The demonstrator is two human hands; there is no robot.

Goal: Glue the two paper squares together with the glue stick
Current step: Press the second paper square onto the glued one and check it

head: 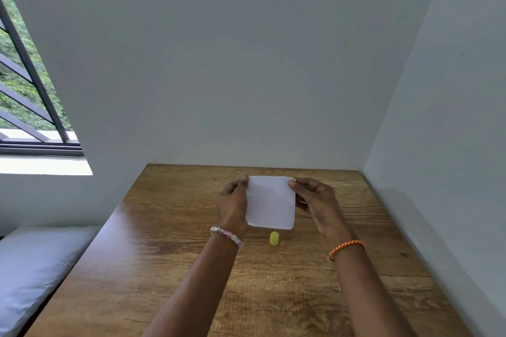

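Note:
A white paper square (271, 202) is held up above the wooden table (169, 254), facing me. My left hand (232, 205) pinches its upper left corner with the thumb on the front. At the upper right corner my right hand (315, 200) pinches it the same way. I cannot tell whether it is one sheet or two stacked. A small yellow glue stick (274, 238) stands upright on the table just below the paper's lower edge, between my wrists.
The table sits in a corner, with white walls (246, 63) close behind and on the right. A window with dark bars (24, 76) is at the left, and a grey cushion (32, 268) lies beside the table's left edge.

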